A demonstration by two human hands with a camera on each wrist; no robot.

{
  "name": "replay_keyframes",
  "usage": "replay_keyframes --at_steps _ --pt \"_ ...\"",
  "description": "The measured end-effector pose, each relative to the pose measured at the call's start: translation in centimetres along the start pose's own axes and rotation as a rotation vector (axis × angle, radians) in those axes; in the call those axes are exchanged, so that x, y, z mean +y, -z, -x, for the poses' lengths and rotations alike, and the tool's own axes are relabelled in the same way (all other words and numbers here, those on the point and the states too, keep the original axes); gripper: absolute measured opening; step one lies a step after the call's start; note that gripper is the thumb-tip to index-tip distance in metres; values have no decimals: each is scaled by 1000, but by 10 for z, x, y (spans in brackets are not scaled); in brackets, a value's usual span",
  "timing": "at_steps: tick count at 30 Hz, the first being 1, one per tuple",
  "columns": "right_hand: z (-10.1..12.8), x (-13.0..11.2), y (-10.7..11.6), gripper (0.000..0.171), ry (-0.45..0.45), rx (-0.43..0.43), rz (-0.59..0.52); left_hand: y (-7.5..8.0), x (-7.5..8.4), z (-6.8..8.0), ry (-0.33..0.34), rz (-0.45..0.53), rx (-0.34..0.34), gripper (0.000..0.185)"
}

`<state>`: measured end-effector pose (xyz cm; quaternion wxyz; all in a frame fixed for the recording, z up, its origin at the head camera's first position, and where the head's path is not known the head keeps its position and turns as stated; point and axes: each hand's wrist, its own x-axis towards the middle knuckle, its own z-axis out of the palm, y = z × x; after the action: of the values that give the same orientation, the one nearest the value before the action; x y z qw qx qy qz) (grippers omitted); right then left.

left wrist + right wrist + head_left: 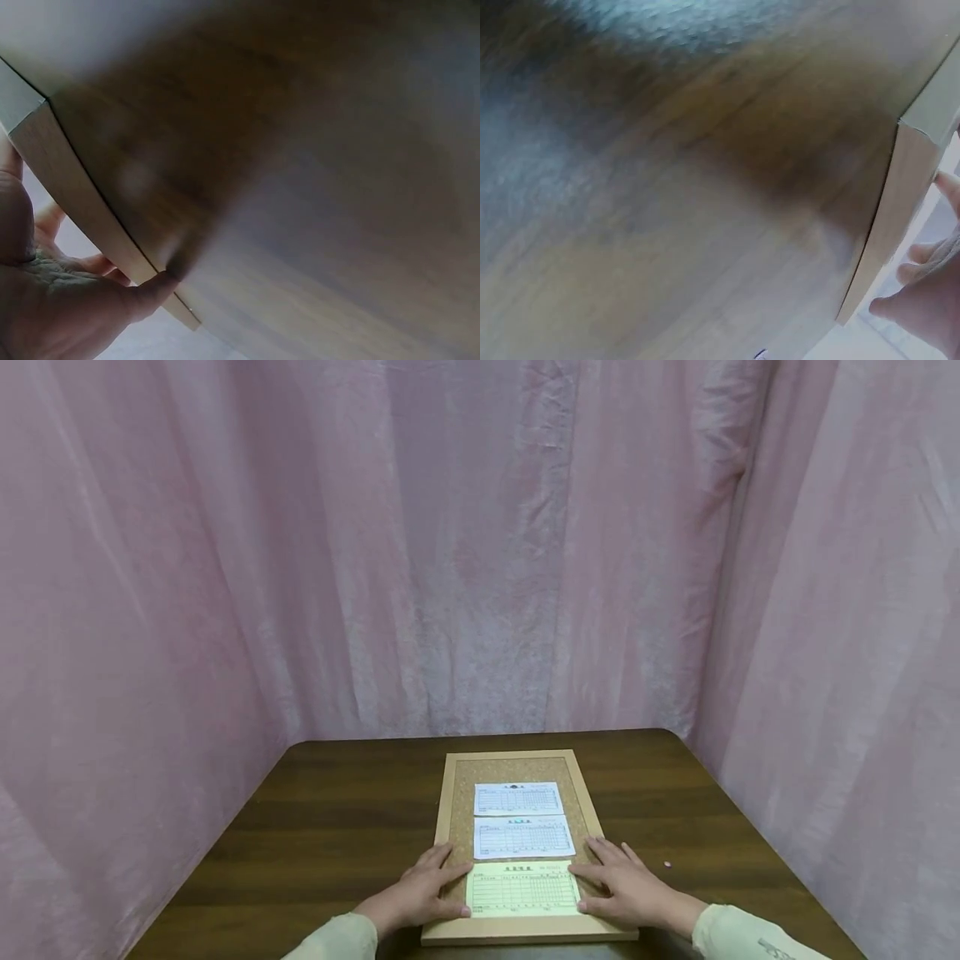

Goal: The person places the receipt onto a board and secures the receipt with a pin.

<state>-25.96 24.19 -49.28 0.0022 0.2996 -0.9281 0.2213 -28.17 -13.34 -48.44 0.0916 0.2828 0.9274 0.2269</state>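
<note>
A cork board (465, 770) with a pale wooden frame (525, 930) lies flat on the table. On its cork are two white printed slips (517, 799), one above the other, and a yellow-green printed slip (522, 893) nearest the person. A small dark spot marks the upper white slip's top edge, a greenish one the lower's; both are too small to identify. My left hand (423, 889) rests over the frame's left side, thumb and forefinger touching the yellow-green slip's left edge. Across from it, my right hand (630, 885) touches that slip's right edge, fingers spread.
The board stands on a dark wooden table (337, 827). A tiny pinkish object (667, 863) lies on the tabletop to the right of the right hand. Pink curtains (480, 568) hang behind the table and along both sides.
</note>
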Motion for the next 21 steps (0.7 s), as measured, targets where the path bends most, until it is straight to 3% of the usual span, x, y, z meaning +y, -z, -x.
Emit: replay_keyframes --at_steps 11,21 --pt "1 -4 1 61 -48 9 -15 4 0 2 -8 3 -14 72" --pt "5 -7 -2 61 -52 104 34 2 -4 1 3 -17 -35 73"
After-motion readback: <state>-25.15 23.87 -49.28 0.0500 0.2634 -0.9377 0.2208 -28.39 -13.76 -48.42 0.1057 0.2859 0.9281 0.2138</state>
